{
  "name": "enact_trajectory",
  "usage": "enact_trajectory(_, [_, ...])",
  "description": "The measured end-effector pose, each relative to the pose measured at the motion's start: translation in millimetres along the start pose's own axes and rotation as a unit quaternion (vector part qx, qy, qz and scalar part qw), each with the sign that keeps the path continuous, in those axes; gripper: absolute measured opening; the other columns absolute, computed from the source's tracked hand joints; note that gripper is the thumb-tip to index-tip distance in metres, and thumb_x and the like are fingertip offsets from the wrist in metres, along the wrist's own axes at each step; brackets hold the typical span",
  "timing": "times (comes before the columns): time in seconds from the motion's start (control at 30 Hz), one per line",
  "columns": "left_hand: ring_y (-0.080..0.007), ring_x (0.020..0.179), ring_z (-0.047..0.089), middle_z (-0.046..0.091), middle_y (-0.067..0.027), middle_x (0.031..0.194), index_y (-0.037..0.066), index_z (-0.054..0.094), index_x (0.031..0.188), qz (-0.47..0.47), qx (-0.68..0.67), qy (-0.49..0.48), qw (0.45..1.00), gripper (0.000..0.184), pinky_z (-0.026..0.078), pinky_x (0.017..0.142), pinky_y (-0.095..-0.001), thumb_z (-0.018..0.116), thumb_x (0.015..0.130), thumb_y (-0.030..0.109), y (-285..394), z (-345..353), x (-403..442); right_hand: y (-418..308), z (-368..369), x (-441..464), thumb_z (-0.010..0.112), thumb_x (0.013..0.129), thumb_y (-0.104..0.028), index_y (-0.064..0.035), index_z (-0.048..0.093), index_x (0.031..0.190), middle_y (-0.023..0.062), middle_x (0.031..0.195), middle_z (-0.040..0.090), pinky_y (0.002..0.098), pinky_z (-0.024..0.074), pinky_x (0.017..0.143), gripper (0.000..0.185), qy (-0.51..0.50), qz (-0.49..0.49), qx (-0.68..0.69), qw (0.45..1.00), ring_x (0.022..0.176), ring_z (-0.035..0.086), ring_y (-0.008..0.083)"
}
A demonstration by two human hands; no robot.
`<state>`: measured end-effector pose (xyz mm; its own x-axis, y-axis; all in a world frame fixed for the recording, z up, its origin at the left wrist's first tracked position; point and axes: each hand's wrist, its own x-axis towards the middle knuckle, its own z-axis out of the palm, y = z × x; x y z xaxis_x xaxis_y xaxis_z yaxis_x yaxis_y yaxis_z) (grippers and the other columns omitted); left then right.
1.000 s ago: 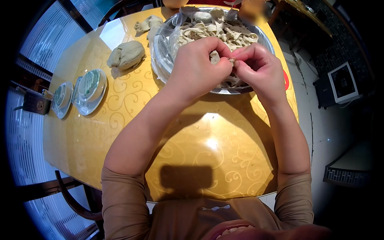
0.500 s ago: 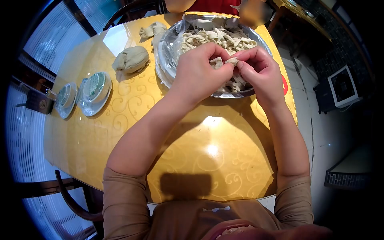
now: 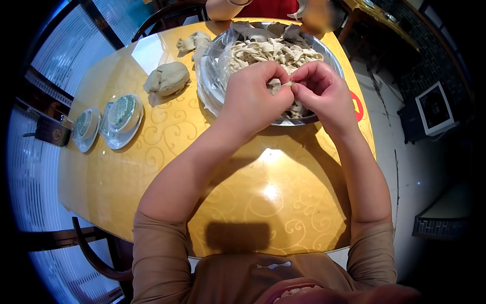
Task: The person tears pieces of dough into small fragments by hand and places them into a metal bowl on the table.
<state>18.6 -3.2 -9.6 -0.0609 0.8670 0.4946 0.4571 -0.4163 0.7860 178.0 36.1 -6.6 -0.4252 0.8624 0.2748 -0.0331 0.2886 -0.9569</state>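
Over the near side of a round metal basin [image 3: 336, 63], my left hand [image 3: 255, 96] and my right hand [image 3: 324, 96] meet fingertip to fingertip. Both are closed in a pinch on a small piece of pale, dough-like strip [image 3: 289, 84], mostly covered by the fingers. A tangle of beige strips [image 3: 273, 49] fills the basin, with greyer, wider flaps along its far side. Clear plastic film [image 3: 215, 66] hangs over the basin's left part. My hands hide some of the strips and the near rim.
Left of the basin lie a beige lump [image 3: 168, 79] and a smaller lump [image 3: 193, 41]. Wrapped bowls on plates [image 3: 125, 112] stand farther left on the yellow table [image 3: 167, 137]. Another person's arm [image 3: 225, 9] is at the far edge. A red sticker [image 3: 357, 106] shows at right.
My fingertips have drawn closer together around the piece, and less of it shows now. The other person's arm at the far edge has shifted, and something grey hangs beside it.
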Motion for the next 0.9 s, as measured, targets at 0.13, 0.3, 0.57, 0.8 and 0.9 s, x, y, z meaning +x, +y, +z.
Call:
enact_trajectory(0.13, [-0.0220, 0.062, 0.057, 0.060, -0.0113, 0.070, 0.002, 0.061, 0.077, 0.023, 0.014, 0.011, 1.000, 0.013, 0.046, 0.058, -0.0324, 0.064, 0.070, 0.013, -1, 5, -2, -3, 4, -3, 0.062, 0.077, -0.002, -0.0017, 0.056, 0.087, -0.0014, 0.079, 0.058, 0.0178, 0.0442, 0.063, 0.011, 0.021, 0.008, -0.037, 0.999, 0.071, 0.053, 0.0029])
enact_trajectory(0.3, [-0.0209, 0.065, 0.059, 0.061, -0.0106, 0.072, 0.002, 0.062, 0.078, 0.041, 0.044, 0.026, 0.998, 0.012, 0.047, 0.060, -0.0301, 0.064, 0.070, 0.010, -3, 4, -3, -2, 7, -3, 0.060, 0.076, 0.000, -0.0031, 0.055, 0.083, -0.0029, 0.076, 0.056, 0.0171, 0.0415, 0.060, 0.009, 0.030, 0.004, -0.063, 0.998, 0.068, 0.050, 0.0022])
enact_trajectory(0.57, [-0.0282, 0.068, 0.060, 0.061, -0.0136, 0.071, 0.004, 0.062, 0.074, 0.067, 0.031, 0.045, 0.996, 0.013, 0.048, 0.061, -0.0352, 0.065, 0.066, 0.015, -10, 9, -5, 3, 3, -3, 0.057, 0.076, 0.003, -0.0034, 0.052, 0.080, -0.0018, 0.075, 0.055, 0.0178, 0.0426, 0.058, 0.010, 0.018, 0.004, -0.036, 0.999, 0.068, 0.051, 0.0030])
enact_trajectory(0.8, [-0.0295, 0.064, 0.060, 0.060, -0.0137, 0.068, 0.005, 0.062, 0.071, 0.066, 0.018, 0.049, 0.996, 0.012, 0.047, 0.059, -0.0361, 0.064, 0.066, 0.016, -12, 7, -2, 3, 2, 0, 0.051, 0.076, 0.007, -0.0030, 0.050, 0.082, 0.0029, 0.084, 0.060, 0.0179, 0.0418, 0.059, 0.011, 0.009, -0.004, -0.011, 1.000, 0.068, 0.051, 0.0043])
enact_trajectory(0.9, [-0.0234, 0.060, 0.059, 0.060, -0.0123, 0.068, 0.005, 0.063, 0.073, 0.047, -0.011, 0.032, 0.998, 0.013, 0.046, 0.057, -0.0334, 0.065, 0.066, 0.016, -11, 2, 0, 6, -1, 1, 0.049, 0.081, 0.007, -0.0019, 0.052, 0.088, 0.0027, 0.084, 0.060, 0.0177, 0.0426, 0.060, 0.012, 0.001, 0.003, 0.004, 1.000, 0.069, 0.054, 0.0057])
